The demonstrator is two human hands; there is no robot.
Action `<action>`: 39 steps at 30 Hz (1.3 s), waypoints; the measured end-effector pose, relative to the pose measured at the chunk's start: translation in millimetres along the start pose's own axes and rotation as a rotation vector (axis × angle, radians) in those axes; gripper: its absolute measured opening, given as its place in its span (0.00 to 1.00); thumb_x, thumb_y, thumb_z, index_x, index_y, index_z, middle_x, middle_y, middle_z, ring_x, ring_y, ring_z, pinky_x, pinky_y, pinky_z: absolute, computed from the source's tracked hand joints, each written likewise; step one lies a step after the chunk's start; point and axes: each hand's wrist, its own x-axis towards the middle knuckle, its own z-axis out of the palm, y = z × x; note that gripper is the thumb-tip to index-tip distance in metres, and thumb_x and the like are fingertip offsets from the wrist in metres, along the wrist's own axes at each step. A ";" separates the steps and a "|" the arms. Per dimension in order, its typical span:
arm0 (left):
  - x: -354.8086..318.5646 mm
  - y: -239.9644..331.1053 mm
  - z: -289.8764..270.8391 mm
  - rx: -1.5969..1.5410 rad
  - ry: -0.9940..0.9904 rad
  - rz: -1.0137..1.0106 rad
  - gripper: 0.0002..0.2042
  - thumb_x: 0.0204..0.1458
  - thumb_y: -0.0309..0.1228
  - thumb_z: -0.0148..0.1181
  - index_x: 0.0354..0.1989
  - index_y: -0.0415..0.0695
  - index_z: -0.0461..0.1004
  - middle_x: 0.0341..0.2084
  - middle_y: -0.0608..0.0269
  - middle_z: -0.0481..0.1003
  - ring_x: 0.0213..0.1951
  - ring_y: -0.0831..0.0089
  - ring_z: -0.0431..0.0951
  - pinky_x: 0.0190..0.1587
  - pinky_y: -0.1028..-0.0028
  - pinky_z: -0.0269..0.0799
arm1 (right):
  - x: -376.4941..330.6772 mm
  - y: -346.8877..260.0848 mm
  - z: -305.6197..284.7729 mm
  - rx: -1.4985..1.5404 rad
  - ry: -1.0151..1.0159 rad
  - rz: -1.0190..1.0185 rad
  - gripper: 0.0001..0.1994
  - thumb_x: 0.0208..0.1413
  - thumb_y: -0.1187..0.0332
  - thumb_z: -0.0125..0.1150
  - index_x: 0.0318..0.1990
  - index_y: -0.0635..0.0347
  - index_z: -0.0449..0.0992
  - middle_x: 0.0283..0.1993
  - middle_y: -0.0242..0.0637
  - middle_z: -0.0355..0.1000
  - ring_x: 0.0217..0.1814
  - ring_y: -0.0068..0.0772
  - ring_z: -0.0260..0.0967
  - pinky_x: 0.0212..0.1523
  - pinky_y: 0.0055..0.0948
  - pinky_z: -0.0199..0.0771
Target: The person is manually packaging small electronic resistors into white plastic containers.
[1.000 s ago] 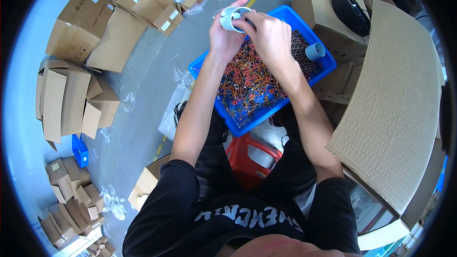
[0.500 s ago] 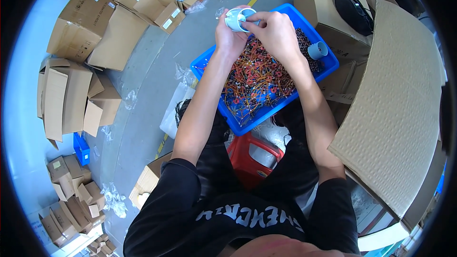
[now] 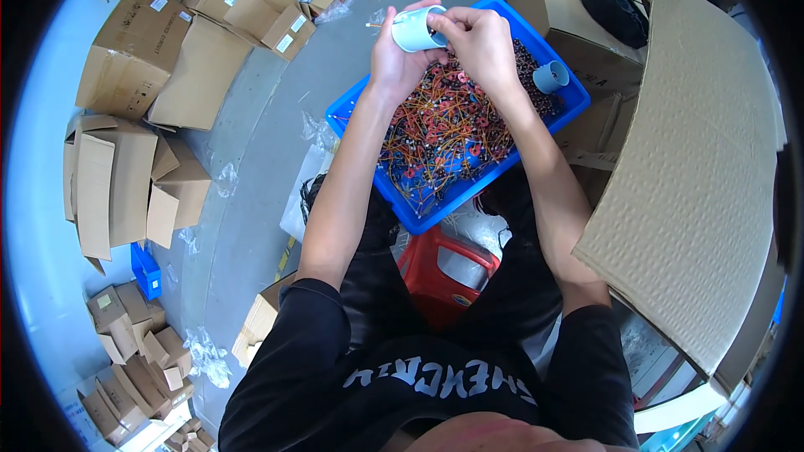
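Note:
Above the far side of a blue plastic bin (image 3: 494, 174), my left hand (image 3: 392, 71) is wrapped round a pale blue plastic cylinder, like a short cup (image 3: 410, 32). A thin stub sticks out past it on the left. My right hand (image 3: 486, 48) has thumb and forefinger pinched at the cylinder's open end; what they grip, if anything, is hidden. Beneath both hands, a heap of small parts with orange and red wires (image 3: 440, 130) fills much of the bin. A second pale blue cylinder (image 3: 548, 77) lies on dark small parts at the bin's right end.
A large cardboard box flap (image 3: 695, 176) rises close to my right arm. Behind it, a black case (image 3: 614, 12) rests on another box. Part of a red plastic stool (image 3: 425, 264) shows between my legs. Open cartons (image 3: 130, 184) and plastic scraps (image 3: 205, 356) lie to the left.
The held cylinder has tilted, so more of its side and less of its open end shows. My right fingers have shifted from inside the opening toward its edge. The whole view has shifted slightly.

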 end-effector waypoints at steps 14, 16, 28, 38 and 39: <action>-3.7 -1.6 -14.4 -0.396 -0.083 -0.097 0.27 0.61 0.52 0.29 0.44 0.44 0.71 0.36 0.59 0.75 0.34 0.69 0.74 0.31 0.71 0.67 | -5.9 -9.5 10.9 -0.044 0.169 -0.249 0.09 0.44 0.63 0.68 0.31 0.57 0.81 0.16 0.37 0.69 0.15 0.33 0.65 0.17 0.28 0.64; -5.7 2.5 -13.1 -0.393 -0.105 -0.085 0.25 0.62 0.49 0.32 0.45 0.42 0.70 0.39 0.58 0.74 0.39 0.66 0.75 0.42 0.68 0.69 | -5.7 -11.7 9.0 0.056 0.162 -0.398 0.08 0.45 0.70 0.68 0.34 0.62 0.81 0.13 0.34 0.63 0.13 0.20 0.57 0.15 0.23 0.59; -7.2 8.7 -6.0 -0.197 -0.019 -0.031 0.27 0.61 0.51 0.29 0.48 0.42 0.69 0.38 0.60 0.74 0.39 0.68 0.73 0.38 0.70 0.66 | -6.9 -14.7 -5.8 -0.078 -0.078 -0.360 0.09 0.41 0.68 0.67 0.33 0.54 0.82 0.23 0.39 0.70 0.23 0.39 0.70 0.27 0.32 0.71; -8.8 1.4 -8.2 -0.235 0.020 -0.033 0.23 0.60 0.52 0.30 0.44 0.51 0.69 0.37 0.67 0.73 0.37 0.72 0.72 0.35 0.72 0.63 | -9.2 -8.5 2.3 -0.077 -0.038 -0.292 0.08 0.41 0.70 0.67 0.32 0.54 0.82 0.26 0.39 0.73 0.26 0.40 0.72 0.29 0.32 0.72; -8.3 -0.1 -10.7 -0.231 0.041 -0.033 0.23 0.60 0.52 0.30 0.44 0.51 0.69 0.37 0.67 0.73 0.37 0.72 0.72 0.35 0.72 0.63 | -9.6 -8.9 3.1 -0.101 -0.041 -0.276 0.08 0.41 0.70 0.67 0.32 0.54 0.82 0.27 0.39 0.73 0.27 0.40 0.73 0.29 0.31 0.72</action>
